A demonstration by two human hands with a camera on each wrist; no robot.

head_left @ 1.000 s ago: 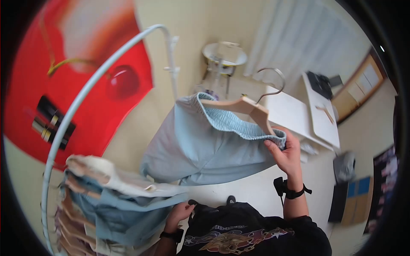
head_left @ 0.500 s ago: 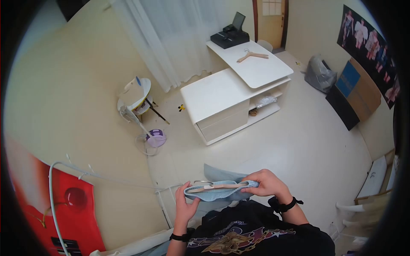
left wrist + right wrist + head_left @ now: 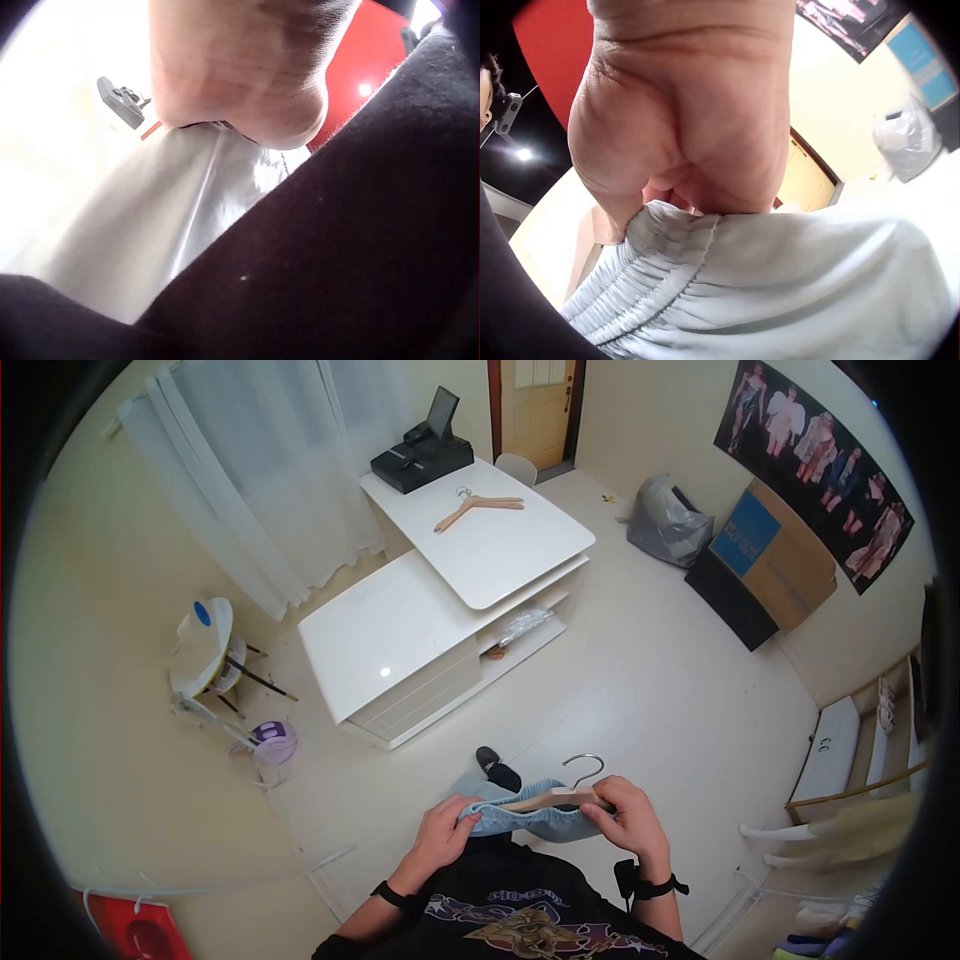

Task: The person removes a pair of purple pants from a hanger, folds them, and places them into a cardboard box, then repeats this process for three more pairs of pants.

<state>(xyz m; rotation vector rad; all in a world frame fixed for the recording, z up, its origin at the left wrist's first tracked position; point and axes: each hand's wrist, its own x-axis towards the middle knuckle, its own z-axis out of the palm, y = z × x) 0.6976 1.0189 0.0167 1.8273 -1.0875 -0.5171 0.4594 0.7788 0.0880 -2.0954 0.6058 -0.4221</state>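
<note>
Light-blue pants (image 3: 490, 818) with a gathered elastic waistband are held in front of the person's torso. A wooden hanger (image 3: 545, 800) lies inside the waist opening, its metal hook pointing up. My left hand (image 3: 440, 832) grips the waistband at the left side, thumb on the near edge. At the other end, my right hand (image 3: 632, 822) pinches the waistband beside the hanger's end. The ruched waistband (image 3: 652, 277) and smooth cloth hang below the right hand in the right wrist view. In the left wrist view, pale fabric (image 3: 135, 217) drops beneath the left hand, whose fingers are hidden.
A white counter (image 3: 400, 620) stands ahead, bearing another wooden hanger (image 3: 480, 505) and a black cash register (image 3: 420, 460). Left are a small round table (image 3: 210, 660) and a purple steamer (image 3: 272, 740). Clothes (image 3: 880, 830) hang at right; a grey bag (image 3: 668, 525) sits farther back.
The view has turned right, away from the clothes rack. The left hand has come up from the rack to the waistband. Both hands now hold the pants low before the torso.
</note>
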